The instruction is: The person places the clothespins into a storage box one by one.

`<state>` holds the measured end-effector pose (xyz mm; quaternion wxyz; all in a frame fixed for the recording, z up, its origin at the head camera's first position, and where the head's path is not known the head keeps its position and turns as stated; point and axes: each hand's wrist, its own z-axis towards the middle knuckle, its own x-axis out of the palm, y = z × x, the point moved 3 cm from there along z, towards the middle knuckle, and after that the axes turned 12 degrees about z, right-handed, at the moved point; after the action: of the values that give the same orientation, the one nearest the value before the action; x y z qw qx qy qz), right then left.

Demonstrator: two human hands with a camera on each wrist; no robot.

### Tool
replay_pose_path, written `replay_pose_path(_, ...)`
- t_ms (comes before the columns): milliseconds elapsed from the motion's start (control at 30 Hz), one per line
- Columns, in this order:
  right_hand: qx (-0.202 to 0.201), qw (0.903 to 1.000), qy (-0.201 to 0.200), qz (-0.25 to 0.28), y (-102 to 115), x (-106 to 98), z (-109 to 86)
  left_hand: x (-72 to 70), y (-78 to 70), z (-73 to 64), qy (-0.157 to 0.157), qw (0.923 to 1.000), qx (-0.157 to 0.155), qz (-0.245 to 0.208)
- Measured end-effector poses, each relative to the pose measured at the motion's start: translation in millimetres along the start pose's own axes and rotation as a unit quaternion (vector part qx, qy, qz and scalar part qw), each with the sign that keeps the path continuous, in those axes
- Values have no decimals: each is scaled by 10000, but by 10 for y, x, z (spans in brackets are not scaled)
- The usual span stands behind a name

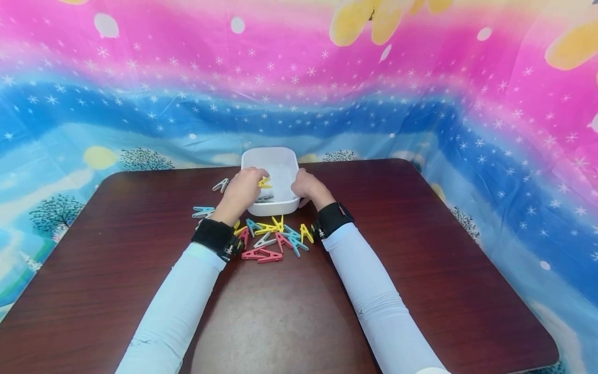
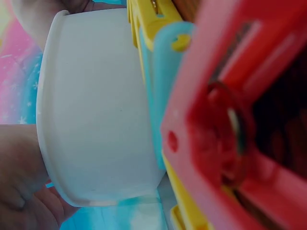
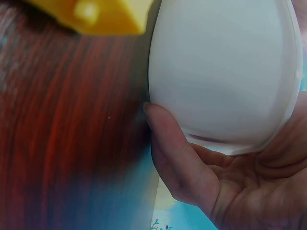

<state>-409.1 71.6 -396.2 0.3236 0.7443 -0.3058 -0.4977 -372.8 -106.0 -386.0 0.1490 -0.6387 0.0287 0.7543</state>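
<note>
A white plastic bin [image 1: 273, 209] stands at the back of the table. My left hand [image 1: 244, 188] grips its left rim, with fingers also showing at that side in the left wrist view. Inside, a yellow clothespin [image 1: 264, 183] shows right beside the left fingertips, and a grey clothespin [image 1: 265, 198] lies by the front wall. At the right side, my right hand [image 1: 308, 186] holds the bin; in the right wrist view its fingers [image 3: 175, 139] curl around the lower wall. Just in front of the bin lies a loose pile of clothespins, including a red one [image 1: 270, 256] and a blue one [image 1: 296, 243].
A grey clothespin [image 1: 220, 185] and a light-blue one [image 1: 203, 212] lie left of the bin, beside the left arm. A yellow clothespin [image 1: 306, 233] sits near the right wrist. Behind the dark wooden table [image 1: 411, 249] hangs a patterned cloth [image 1: 299, 104].
</note>
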Motion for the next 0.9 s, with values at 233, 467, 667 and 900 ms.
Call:
replay_pose_path(233, -9, 10000, 25, -15, 19, -2, 9, -12, -14, -10, 2, 10000, -63, 48)
replay_pose_path(467, -26, 10000, -11, -60, 24, -4, 11, -1, -1, -11, -13, 9999, -94, 59)
replay_pose_path(667, -51, 10000, 4, -4, 5, 4, -5, 16, -3, -22, 24, 9999, -128, 6)
replay_pose_path(900, -34, 10000, -9, 88, -2, 7, -12, 29, -12, -28, -43, 10000, -74, 2)
